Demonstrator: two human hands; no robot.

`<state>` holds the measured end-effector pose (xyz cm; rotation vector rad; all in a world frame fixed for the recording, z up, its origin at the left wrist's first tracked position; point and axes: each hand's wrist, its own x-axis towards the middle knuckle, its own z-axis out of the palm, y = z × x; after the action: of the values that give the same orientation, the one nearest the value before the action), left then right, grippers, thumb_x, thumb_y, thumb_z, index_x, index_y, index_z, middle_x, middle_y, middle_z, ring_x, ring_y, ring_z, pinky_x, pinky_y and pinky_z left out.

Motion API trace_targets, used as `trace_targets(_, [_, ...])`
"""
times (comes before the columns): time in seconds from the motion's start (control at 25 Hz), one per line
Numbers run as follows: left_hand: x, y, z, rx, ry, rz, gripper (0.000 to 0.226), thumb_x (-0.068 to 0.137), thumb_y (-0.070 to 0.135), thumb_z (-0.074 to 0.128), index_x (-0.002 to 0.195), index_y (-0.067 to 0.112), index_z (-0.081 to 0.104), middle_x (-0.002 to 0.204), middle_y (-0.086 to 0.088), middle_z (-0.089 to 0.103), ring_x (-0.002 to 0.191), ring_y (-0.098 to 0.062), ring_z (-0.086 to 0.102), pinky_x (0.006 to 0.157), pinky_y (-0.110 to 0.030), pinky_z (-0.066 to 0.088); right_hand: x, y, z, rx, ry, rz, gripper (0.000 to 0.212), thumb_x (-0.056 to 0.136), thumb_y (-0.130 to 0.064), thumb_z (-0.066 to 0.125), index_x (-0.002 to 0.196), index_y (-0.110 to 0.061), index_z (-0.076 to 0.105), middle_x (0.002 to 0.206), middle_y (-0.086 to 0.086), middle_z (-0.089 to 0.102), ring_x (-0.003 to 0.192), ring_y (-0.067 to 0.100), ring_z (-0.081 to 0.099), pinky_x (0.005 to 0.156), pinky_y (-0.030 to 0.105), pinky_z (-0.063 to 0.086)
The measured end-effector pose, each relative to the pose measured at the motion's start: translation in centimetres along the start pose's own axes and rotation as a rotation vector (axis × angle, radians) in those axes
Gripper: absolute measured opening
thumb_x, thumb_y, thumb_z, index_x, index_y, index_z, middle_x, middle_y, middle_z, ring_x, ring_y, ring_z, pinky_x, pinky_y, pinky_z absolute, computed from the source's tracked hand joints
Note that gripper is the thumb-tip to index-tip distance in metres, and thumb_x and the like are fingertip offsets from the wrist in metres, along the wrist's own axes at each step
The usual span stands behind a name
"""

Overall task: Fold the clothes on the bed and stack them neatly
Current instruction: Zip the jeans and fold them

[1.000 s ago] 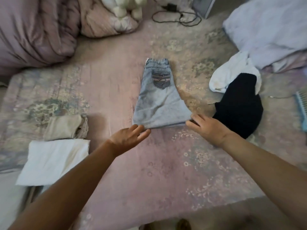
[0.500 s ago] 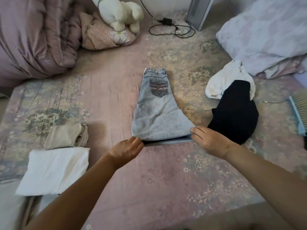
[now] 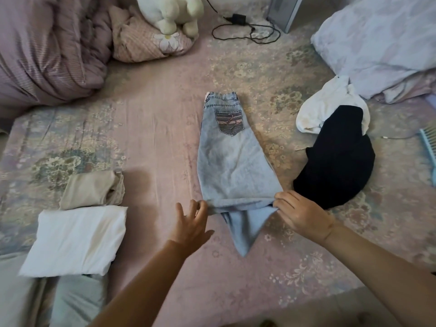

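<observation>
Your hands pinched the jeans' (image 3: pixel 232 166) near fold, left hand (image 3: pixel 191 223) at 7 o'clock, right hand (image 3: pixel 299 213) at 5, waistband lying toward 12.

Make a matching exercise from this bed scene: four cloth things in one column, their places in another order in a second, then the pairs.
Things:
1. jeans
2. black garment
3. folded white cloth
4. plush toy

Places:
A. far side, on a pink pillow
B. near left, beside a beige fold
C. middle, hem held by both hands
D. right, lying over a white garment

Pairs: 1-C, 2-D, 3-B, 4-A
</observation>
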<state>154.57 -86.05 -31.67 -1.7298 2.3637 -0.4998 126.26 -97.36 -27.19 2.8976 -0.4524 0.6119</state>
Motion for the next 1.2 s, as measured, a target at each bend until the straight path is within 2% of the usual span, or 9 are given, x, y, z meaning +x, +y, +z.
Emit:
trace_targets(0.2, [0.0,10.6,-0.5,-0.472,-0.234,-0.280,0.087,0.073,0.075,0.064,0.121,0.002,0.070,0.125,-0.014,0.065,0.117,-0.034,0.061,0.099,-0.063,0.045,0.3,-0.1,0.1,0.123,0.006,0.250,0.027,0.064,0.009,0.087,0.080,0.002,0.067,0.081,0.015,0.066,0.075,0.030,0.065,0.070,0.037,0.055])
trace_targets(0.32, [1.5,15.2,-1.1,-0.579,-0.326,-0.492,0.075,0.077,0.061,0.065,0.122,0.001,0.069,0.128,-0.017,0.064,0.121,-0.035,0.059,0.102,-0.065,0.043,0.8,-0.4,0.5,0.166,0.014,0.337,0.022,0.069,0.007,0.085,0.082,0.001,0.067,0.083,0.014,0.065,0.075,0.029,0.063,0.068,0.035,0.053])
trace_targets(0.48, [3.5,14.3,0.5,-0.653,-0.219,-0.613,0.038,0.080,0.023,0.048,0.097,0.001,0.074,0.108,-0.015,0.069,0.101,-0.030,0.068,0.088,-0.059,0.053,0.6,0.2,0.5,0.164,-0.006,0.320,0.021,0.072,0.007,0.084,0.084,0.000,0.067,0.085,0.014,0.066,0.076,0.028,0.064,0.071,0.034,0.054])
trace_targets(0.6, [3.0,10.2,1.0,-0.710,0.071,-0.589,0.011,0.074,0.009,0.062,0.080,0.004,0.070,0.089,-0.010,0.068,0.076,-0.028,0.066,0.071,-0.045,0.056,-0.2,1.2,0.3,0.156,-0.027,0.309,0.023,0.071,0.008,0.084,0.086,0.000,0.068,0.087,0.014,0.065,0.076,0.028,0.064,0.072,0.034,0.055])
trace_targets(0.72, [1.4,5.6,0.7,-0.603,0.421,-0.368,0.012,0.081,0.009,0.074,0.080,0.003,0.064,0.083,-0.011,0.063,0.061,-0.027,0.060,0.049,-0.036,0.051,-1.1,2.2,-0.3,0.107,-0.047,0.219,0.026,0.069,0.010,0.085,0.086,0.002,0.069,0.092,0.017,0.064,0.079,0.030,0.065,0.072,0.038,0.058])
trace_targets(0.8, [1.5,1.3,-0.6,-0.515,0.529,-0.181,0.027,0.104,0.021,0.051,0.083,0.006,0.058,0.087,-0.007,0.055,0.062,-0.022,0.058,0.041,-0.032,0.047,-1.0,2.5,-1.0,0.049,-0.059,0.137,0.025,0.069,0.009,0.085,0.089,0.004,0.070,0.094,0.019,0.065,0.080,0.032,0.067,0.072,0.040,0.059])
trace_targets(1.0, [2.3,-4.2,-4.3,-0.271,0.541,0.227,0.036,0.106,-0.001,0.027,0.083,0.007,0.053,0.079,-0.008,0.046,0.051,-0.018,0.047,0.036,-0.029,0.041,-0.6,2.6,-2.2,-0.058,-0.113,0.011,0.024,0.070,0.004,0.083,0.091,0.003,0.072,0.090,0.017,0.071,0.078,0.028,0.070,0.065,0.035,0.058])
trace_targets(1.08, [1.7,-4.5,-4.4,-0.228,0.559,0.254,0.036,0.104,-0.005,0.029,0.080,0.007,0.054,0.079,-0.009,0.047,0.052,-0.017,0.047,0.040,-0.027,0.043,-1.3,2.0,-1.8,-0.112,-0.037,-0.027,0.011,0.083,0.007,0.066,0.091,0.005,0.073,0.092,0.021,0.071,0.083,0.031,0.071,0.072,0.037,0.061])
trace_targets(1.2, [-1.4,-3.0,-3.3,-0.219,0.509,0.283,0.033,0.099,-0.005,0.037,0.076,0.010,0.054,0.075,-0.007,0.049,0.052,-0.015,0.046,0.041,-0.026,0.041,-3.6,-0.9,-0.5,-0.028,0.015,-0.010,0.032,0.099,0.007,0.044,0.085,0.004,0.073,0.093,0.022,0.071,0.085,0.032,0.071,0.077,0.038,0.062])
